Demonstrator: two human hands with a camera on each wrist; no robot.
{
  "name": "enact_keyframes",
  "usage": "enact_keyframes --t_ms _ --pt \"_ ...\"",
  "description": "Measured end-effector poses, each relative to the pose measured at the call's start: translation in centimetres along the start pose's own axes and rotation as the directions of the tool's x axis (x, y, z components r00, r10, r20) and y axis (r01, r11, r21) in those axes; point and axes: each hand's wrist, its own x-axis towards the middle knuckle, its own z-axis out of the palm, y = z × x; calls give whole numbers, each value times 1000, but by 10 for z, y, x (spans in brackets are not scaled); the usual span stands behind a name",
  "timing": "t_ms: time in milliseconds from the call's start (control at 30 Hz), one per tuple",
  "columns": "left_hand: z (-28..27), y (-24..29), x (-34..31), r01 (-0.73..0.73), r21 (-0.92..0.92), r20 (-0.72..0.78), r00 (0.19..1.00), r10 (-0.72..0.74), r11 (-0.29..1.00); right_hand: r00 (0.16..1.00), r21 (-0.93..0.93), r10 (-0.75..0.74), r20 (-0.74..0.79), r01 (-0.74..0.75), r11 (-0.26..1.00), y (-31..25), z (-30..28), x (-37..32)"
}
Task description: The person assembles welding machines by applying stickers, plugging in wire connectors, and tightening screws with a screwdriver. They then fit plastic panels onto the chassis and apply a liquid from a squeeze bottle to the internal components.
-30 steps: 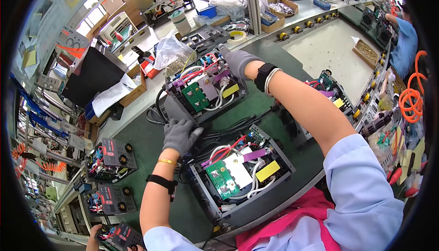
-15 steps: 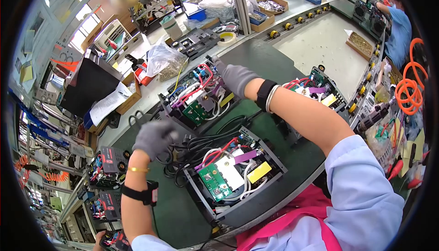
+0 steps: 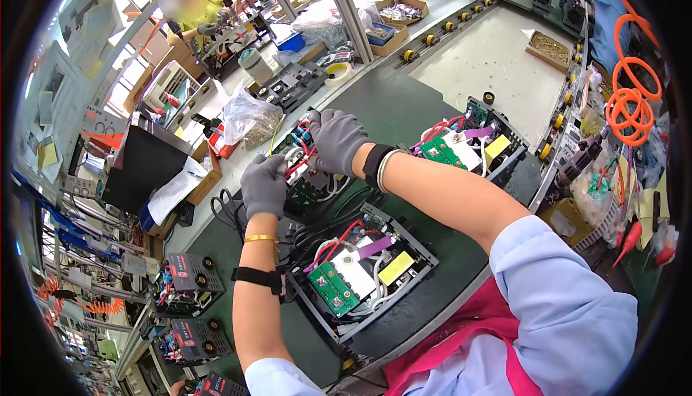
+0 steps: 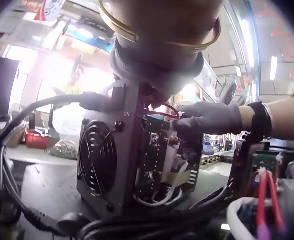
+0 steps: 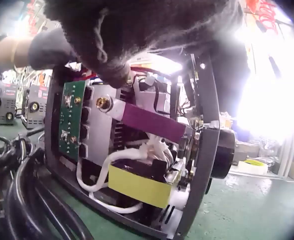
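Both hands wear grey gloves and are at an open-topped welder unit (image 5: 73,120) lying on the green bench. In the head view, my left hand (image 3: 264,185) is curled at its fan end, beside the white and red wires. My right hand (image 3: 337,142) reaches over the opposite end, fingers bent down among the wires. A red wire (image 4: 169,107) loops between the hands in the left wrist view, its end at the right fingertips; I cannot tell what the left fingers hold. The black fan (image 4: 98,162), green board (image 5: 72,120) and yellow-wrapped part (image 5: 139,185) show below the hands.
A second open unit (image 3: 360,270) stands nearest the body and a third (image 3: 468,147) to the right. Black cables (image 3: 306,241) lie between the units. Closed-top units (image 3: 191,280) line the left. Beyond are a plastic bag (image 3: 249,118) and a tape roll (image 3: 339,73).
My left hand went left off the unit, then came back onto its wires. The right hand moved from the far end inward over the wires. The head view has shifted.
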Motion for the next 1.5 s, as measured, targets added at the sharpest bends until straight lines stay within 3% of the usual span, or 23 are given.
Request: enact_keyframes --t_ms 67,233,267,367,533,600,667,700,733,833,900,1033,1100,1200,1333,1433,1500 --pt "-1 0 7 102 -107 60 994 -96 989 1000 -20 14 -8 -15 1000 -2 -1 3" --pt "10 -13 2 -49 -237 -41 998 41 970 998 -4 56 -9 -56 998 -11 9 21" --pt "11 -10 0 -96 -286 -82 994 76 953 995 11 40 -93 -40 999 -9 10 24" --pt "5 -5 -1 -299 -201 -91 954 286 933 996 -47 -89 4 90 995 -4 10 25" --pt "2 8 -5 -401 134 6 915 404 906 981 5 -173 -88 174 985 1 8 18" --pt "7 10 -3 -386 235 65 922 382 892 977 6 -188 -103 189 982 7 9 18" --pt "11 7 1 -376 274 119 926 357 885 980 136 -196 -10 196 971 11 3 26" --pt "12 6 2 -360 229 123 932 340 904 978 205 -204 40 192 960 13 -1 30" --pt "12 5 4 -341 186 125 939 322 922 966 98 -252 58 246 964 15 -3 34" --pt "9 2 6 -287 121 124 954 272 950 972 68 -235 16 234 970 14 -6 30" --pt "6 -1 7 -261 -34 131 956 263 965 983 75 -183 1 182 980 13 -7 25" --pt "16 -19 12 -301 -172 116 939 323 938 985 42 -170 -30 171 984 12 -2 22" --pt "6 -8 12 -268 -92 206 937 282 959 987 9 -160 -20 160 987 10 3 25" --pt "3 2 8 -374 187 243 914 326 908 987 -23 -158 7 158 987 6 -3 25" --pt "7 6 6 -389 367 313 907 282 845 974 10 -221 57 221 975 11 0 34" --pt "6 11 6 -344 362 303 922 240 866 953 -15 -294 67 296 955 16 -5 35" --pt "10 3 3 -340 255 233 930 284 905 951 43 -306 36 305 951 22 -10 33"
